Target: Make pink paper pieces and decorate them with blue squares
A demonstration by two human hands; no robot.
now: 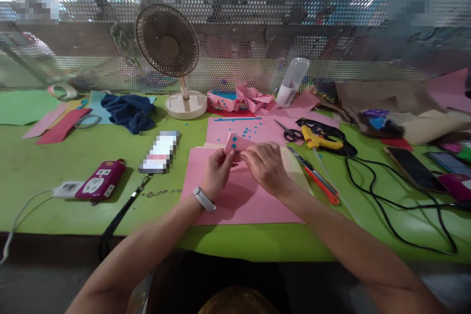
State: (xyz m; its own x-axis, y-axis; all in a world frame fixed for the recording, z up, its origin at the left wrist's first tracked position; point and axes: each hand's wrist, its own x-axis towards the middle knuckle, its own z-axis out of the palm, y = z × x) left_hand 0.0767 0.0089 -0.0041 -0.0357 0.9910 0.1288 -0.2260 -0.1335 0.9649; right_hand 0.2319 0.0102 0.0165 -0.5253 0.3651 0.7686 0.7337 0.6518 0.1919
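Observation:
Between my two hands is a small folded pink paper piece (228, 141) with blue diamond shapes on it. My left hand (217, 171), with a white band at the wrist, pinches it from the left. My right hand (268, 167) is closed at its lower right edge, thumb and finger together; whether it grips the paper or a tiny bit at its edge is too small to tell. Below both hands lies a large pink paper sheet (221, 206). Beyond them, small blue paper bits (248, 131) and a blue strip (237, 119) lie on another pink sheet.
Scissors (292, 133), a yellow glue gun (320, 140) and an orange utility knife (320, 184) lie at right, near a looping black cable (373, 191). Behind stand folded pink paper shapes (224, 102), a bottle (294, 81) and a fan (167, 49). A phone (161, 152) lies left.

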